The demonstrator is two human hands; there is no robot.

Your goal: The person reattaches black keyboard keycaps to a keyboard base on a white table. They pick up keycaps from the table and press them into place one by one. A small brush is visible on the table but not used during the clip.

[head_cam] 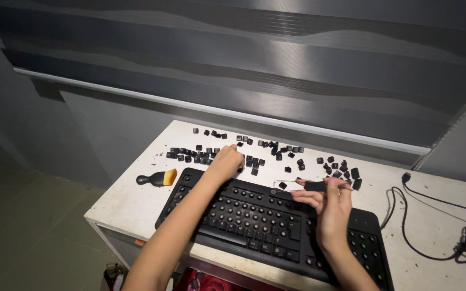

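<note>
black keycaps [200, 155] under left hand [226, 161]; right hand [330, 207] grip holds puller [315, 186].

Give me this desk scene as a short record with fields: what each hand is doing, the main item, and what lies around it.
Left hand: reaching into the loose black keycaps behind the keyboard
Right hand: holding a thin wire keycap puller by its black handle
Keyboard: black, caps stripped off, on a white desk
Brush: black handle, orange bristles, left of the keyboard
Cable: black, on the right
</note>
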